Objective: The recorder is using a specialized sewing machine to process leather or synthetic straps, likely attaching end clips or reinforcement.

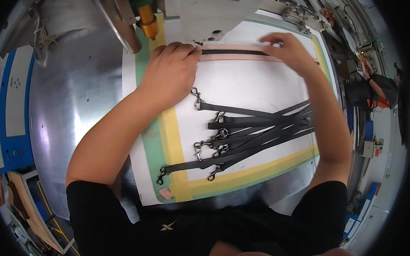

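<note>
A narrow black strap (233,51) lies lengthwise on a pink strip (231,58) at the far side of the white work board. My left hand (170,70) is closed at the strap's left end, its fingers curled and pressed down there. A bit of dark metal shows by the fingertips. At the strap's right part is my right hand (288,53), slightly blurred, with fingers apart and lower fingertips close over the strap; contact is hard to make out. Nearer me, several black straps (255,121) with metal swivel clips (197,98) lie crossed, their right ends hidden behind my right forearm.
A white machine head (213,13) overhangs the far edge, beside a brass-coloured nozzle (149,27) and a metal rod (123,26). Green and yellow tape (173,143) borders the board (239,78). A metal table (80,106) extends left. Another person (372,91) works at far right.
</note>
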Action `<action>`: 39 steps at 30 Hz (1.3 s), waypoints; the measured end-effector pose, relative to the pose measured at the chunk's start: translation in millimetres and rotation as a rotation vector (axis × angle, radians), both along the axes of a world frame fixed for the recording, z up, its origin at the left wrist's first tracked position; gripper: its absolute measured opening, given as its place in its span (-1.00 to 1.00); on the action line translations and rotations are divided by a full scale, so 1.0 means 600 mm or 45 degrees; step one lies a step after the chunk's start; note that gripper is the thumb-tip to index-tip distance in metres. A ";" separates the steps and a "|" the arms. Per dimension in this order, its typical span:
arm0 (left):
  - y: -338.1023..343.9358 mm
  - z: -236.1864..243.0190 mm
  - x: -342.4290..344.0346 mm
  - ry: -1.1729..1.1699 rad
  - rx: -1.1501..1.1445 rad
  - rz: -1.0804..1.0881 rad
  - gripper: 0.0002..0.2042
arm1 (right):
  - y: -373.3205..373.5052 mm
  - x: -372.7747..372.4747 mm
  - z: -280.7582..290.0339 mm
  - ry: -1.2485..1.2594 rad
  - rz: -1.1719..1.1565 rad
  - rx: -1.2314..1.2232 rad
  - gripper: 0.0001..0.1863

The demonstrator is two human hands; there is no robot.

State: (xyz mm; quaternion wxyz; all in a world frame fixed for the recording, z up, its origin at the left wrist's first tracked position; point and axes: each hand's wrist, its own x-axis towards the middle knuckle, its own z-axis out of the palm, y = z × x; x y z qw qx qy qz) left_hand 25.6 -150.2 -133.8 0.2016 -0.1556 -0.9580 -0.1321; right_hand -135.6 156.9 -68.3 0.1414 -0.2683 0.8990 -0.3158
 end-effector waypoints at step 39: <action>0.004 0.007 0.005 -0.053 -0.081 -0.040 -0.67 | -0.141 0.082 -0.036 0.449 0.431 0.061 -0.72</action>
